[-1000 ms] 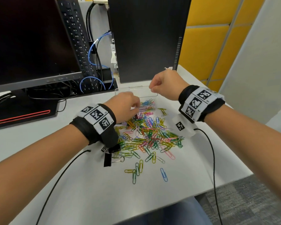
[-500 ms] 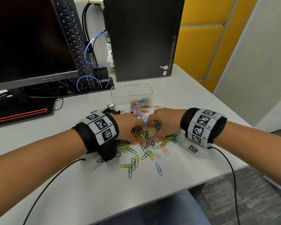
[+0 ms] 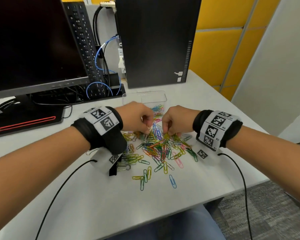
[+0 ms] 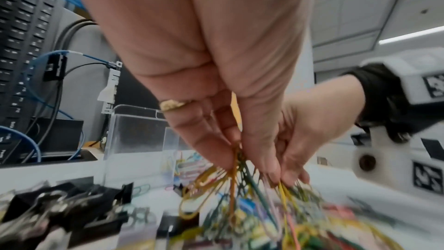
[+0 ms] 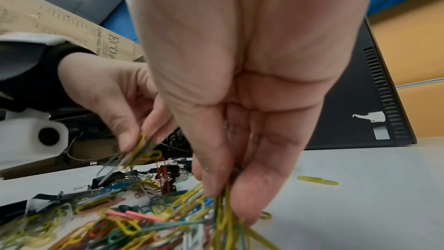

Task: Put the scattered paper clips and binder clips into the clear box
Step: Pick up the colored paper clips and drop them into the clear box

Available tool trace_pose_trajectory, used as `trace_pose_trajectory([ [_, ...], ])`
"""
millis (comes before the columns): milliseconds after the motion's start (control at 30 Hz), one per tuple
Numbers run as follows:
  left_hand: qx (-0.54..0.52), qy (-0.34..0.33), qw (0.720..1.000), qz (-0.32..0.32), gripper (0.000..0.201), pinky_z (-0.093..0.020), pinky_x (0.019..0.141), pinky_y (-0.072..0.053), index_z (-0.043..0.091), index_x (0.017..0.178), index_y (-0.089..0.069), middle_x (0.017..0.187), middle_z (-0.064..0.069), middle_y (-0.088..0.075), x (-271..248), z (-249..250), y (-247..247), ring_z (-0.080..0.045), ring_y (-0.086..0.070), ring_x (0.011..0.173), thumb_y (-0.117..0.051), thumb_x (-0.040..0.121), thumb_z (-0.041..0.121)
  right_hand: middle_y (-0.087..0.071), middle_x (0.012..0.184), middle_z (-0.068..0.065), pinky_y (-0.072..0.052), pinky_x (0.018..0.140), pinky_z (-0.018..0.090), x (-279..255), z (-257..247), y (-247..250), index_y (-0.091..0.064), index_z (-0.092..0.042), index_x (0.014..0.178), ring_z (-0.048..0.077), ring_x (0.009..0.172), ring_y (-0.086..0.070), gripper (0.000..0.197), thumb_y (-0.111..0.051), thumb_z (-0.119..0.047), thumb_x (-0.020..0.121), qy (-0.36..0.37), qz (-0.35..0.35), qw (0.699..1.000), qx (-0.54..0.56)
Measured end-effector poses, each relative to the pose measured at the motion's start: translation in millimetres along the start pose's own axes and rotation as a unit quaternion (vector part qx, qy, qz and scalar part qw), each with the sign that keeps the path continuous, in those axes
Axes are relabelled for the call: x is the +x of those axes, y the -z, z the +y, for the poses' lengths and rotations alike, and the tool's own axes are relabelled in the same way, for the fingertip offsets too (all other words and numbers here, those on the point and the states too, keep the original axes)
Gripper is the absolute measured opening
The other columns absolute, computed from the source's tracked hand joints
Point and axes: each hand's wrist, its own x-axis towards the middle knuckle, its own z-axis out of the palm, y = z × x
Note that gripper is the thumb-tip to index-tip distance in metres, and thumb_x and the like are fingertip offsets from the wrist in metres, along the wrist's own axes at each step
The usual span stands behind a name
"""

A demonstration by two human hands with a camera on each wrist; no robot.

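Now you lift two little bunches of clips at once.

Low at the left, the binder clips (image 3: 119,168) wait by your wrist. Your left hand (image 3: 137,118) pinches some paper clips (image 3: 160,148) from the pile in the middle. Your right hand (image 3: 176,121) pinches its own bunch just beside it. Squeeze both bunches tight, I think, because clips hook together and can drop. Lift slowly, then carry them up the picture to the clear box (image 3: 145,99), just behind your hands, and let go right over it.
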Motion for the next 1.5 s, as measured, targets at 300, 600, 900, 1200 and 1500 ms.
trace_pose_trajectory([
  [300,-0.134,0.028,0.971,0.198,0.009,-0.016,0.062,-0.049,0.019,0.085,-0.069,0.067,0.01,-0.06,35.2,-5.7,35.0,-0.005,-0.058,0.06,-0.074,0.078,0.018,-0.066,0.077,0.002,-0.053,0.054,0.019,-0.8,-1.8,23.5,-0.063,-0.017,0.095,0.011,0.05,-0.062,0.02,-0.067,-0.001,0.083,0.012,0.082,0.994,0.065],
  [600,-0.083,0.067,0.967,0.233,0.008,-0.021,0.074,-0.043,0.012,0.088,-0.069,0.079,0.005,-0.06,66.3,-16.5,6.1,-0.011,-0.056,0.076,-0.069,0.08,0.013,-0.067,0.072,0.001,-0.059,0.071,0.029,4.2,-1.5,60.5,-0.063,-0.022,0.075,0.016,0.062,-0.067,0.022,-0.066,-0.003,0.083,0.009,0.193,0.976,0.105],
  [900,-0.193,0.069,0.904,0.376,0.007,-0.014,0.068,-0.046,0.013,0.087,-0.067,0.077,0.003,-0.062,67.8,-19.0,23.3,-0.004,-0.056,0.065,-0.068,0.081,0.016,-0.065,0.071,0.001,-0.06,0.071,0.032,32.5,-2.0,77.0,-0.06,-0.026,0.068,0.017,0.062,-0.067,0.029,-0.068,-0.001,0.082,0.011,0.297,0.941,0.161],
  [1200,-0.135,0.079,0.928,0.338,0.007,-0.022,0.072,-0.043,0.01,0.088,-0.067,0.085,0.0,-0.057,68.0,-23.2,12.9,-0.012,-0.053,0.073,-0.066,0.082,0.013,-0.061,0.07,-0.004,-0.059,0.067,0.026,53.0,-1.8,67.1,-0.058,-0.027,0.065,0.022,0.071,-0.07,0.032,-0.065,-0.001,0.082,0.0,0.328,0.93,0.169],
  [1500,-0.008,0.074,0.984,0.162,0.022,-0.035,0.094,-0.047,0.021,0.105,-0.068,0.107,0.0,-0.069,56.0,-25.6,-1.2,-0.02,-0.061,0.102,-0.05,0.092,0.022,-0.063,0.083,0.001,-0.056,0.083,0.034,64.6,-4.6,53.3,-0.068,-0.014,0.09,0.023,0.088,-0.068,0.01,-0.065,-0.006,0.084,0.007,0.328,0.935,0.136],
])
